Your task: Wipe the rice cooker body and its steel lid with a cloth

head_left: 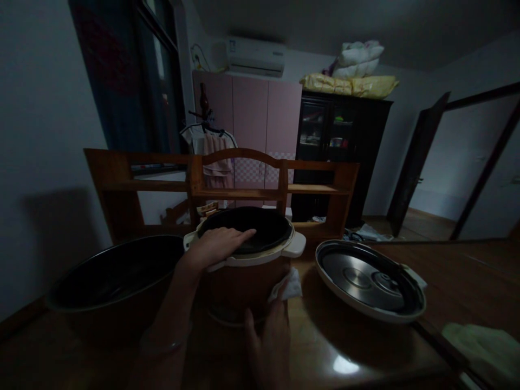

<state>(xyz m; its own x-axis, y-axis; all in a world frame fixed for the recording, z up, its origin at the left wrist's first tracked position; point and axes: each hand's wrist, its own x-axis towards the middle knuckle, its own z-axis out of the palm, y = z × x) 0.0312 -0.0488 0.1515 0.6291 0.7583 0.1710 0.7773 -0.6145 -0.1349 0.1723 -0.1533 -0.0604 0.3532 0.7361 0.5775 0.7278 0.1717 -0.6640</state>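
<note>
A brown electric cooker (244, 281) with a white rim stands open on the wooden table (357, 346), its dark inner cavity showing. My left hand (219, 245) lies flat on the cooker's near left rim, fingers stretched out. My right hand (270, 338) presses a small white cloth (287, 287) against the cooker's front right side. The cooker's lid (368, 279) lies upside down on the table to the right. A dark inner pot (114, 276) sits to the left of the cooker.
A wooden shelf rack (227, 187) runs along the table's back edge. A pale green cloth (483, 344) lies at the table's right corner. Beyond are pink wardrobes (260, 124), a dark cabinet (337, 146) and an open doorway (459, 162).
</note>
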